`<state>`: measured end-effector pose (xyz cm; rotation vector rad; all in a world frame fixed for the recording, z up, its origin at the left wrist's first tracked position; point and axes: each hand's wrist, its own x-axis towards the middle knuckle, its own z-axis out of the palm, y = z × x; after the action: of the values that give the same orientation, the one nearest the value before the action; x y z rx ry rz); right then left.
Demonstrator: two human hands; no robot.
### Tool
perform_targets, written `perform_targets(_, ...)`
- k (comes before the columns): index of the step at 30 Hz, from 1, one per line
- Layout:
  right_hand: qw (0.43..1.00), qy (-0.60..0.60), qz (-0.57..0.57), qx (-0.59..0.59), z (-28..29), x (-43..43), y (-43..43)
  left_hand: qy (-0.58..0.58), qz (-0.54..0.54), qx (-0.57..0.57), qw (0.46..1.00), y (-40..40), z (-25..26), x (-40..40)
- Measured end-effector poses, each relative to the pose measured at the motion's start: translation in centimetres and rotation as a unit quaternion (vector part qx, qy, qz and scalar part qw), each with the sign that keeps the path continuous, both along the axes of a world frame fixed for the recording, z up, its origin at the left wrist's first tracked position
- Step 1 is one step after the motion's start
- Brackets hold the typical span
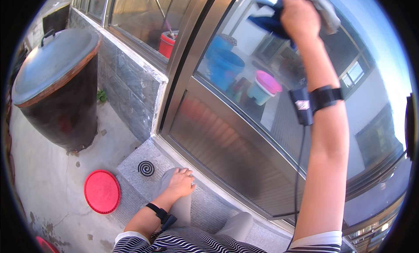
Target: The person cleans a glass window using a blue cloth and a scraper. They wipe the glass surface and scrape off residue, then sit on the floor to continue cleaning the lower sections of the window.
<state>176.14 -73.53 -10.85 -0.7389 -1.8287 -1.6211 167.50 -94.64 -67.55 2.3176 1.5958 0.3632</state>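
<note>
My right hand point(299, 18) is raised at the top of the view, pressed around a grey-white cloth point(324, 10) against the glass pane point(284, 122) of a metal-framed door. A dark blue shape shows beside its fingers; whether this is a reflection cannot be told. My fingertips are partly cut off by the picture's edge. My left hand point(182, 182) rests on my left knee, with nothing seen in it. Both forearms wear black straps with small devices, and a cable hangs from the right one.
A large dark jar point(62, 122) with a metal lid point(59, 63) stands at left. A red round lid point(102, 191) lies on the concrete by the stone step point(134, 161), which bears a black spiral coil point(146, 168). Buckets and tubs show in the glass.
</note>
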Motion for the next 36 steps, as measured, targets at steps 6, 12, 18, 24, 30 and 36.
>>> perform_targets(6,0.951,-0.157,-0.013,-0.266,-20.0,-2.6,-0.3,-0.034,0.026,0.025,0.999,-0.3,-0.5,0.1)
perform_targets(12,0.935,-0.074,0.117,-0.327,-26.4,4.9,-5.6,-0.074,0.037,0.041,0.996,-0.6,-1.1,-1.0)
perform_targets(18,0.968,0.131,-0.014,-0.214,-25.1,20.2,-14.9,-0.097,0.013,0.026,0.995,-0.4,-1.4,-1.2)
perform_targets(24,0.939,0.198,-0.079,-0.271,-28.6,25.9,-20.3,-0.08,0.065,0.04,0.994,1.3,-1.2,-0.8)
perform_targets(30,0.933,0.171,-0.059,-0.312,-26.8,21.9,-17.4,-0.299,0.144,-0.139,0.933,2.3,-3.5,-2.6)
perform_targets(36,0.962,0.034,-0.001,-0.272,-23.1,12.4,-10.8,-0.279,0.148,-0.122,0.941,2.2,-4.3,-1.8)
